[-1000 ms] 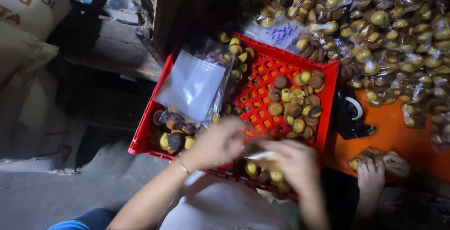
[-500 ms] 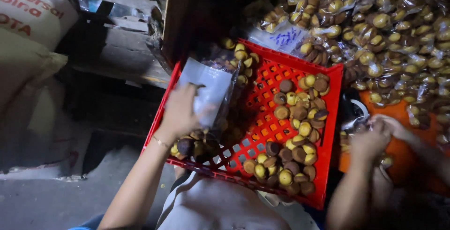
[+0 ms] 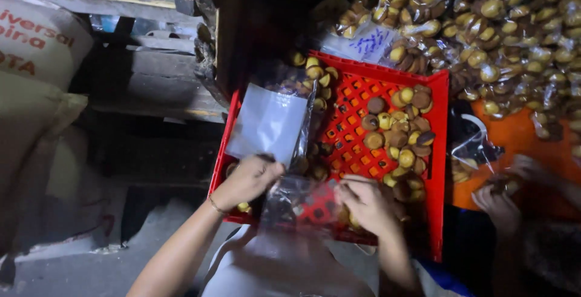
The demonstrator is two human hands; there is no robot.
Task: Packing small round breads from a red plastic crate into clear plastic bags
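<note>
So half a second back the left hand (image 3: 247, 179) was up on the stack of empty bags (image 3: 269, 121) and the right hand (image 3: 366, 203) was off to the right; now both have come together at the near edge of the red crate (image 3: 439, 151), each with its grip pinched on one clear plastic bag (image 3: 290, 203), pulling it open. Small round cakes (image 3: 399, 133) sit just beyond. Another person's hand (image 3: 499, 203) works at the right.
</note>
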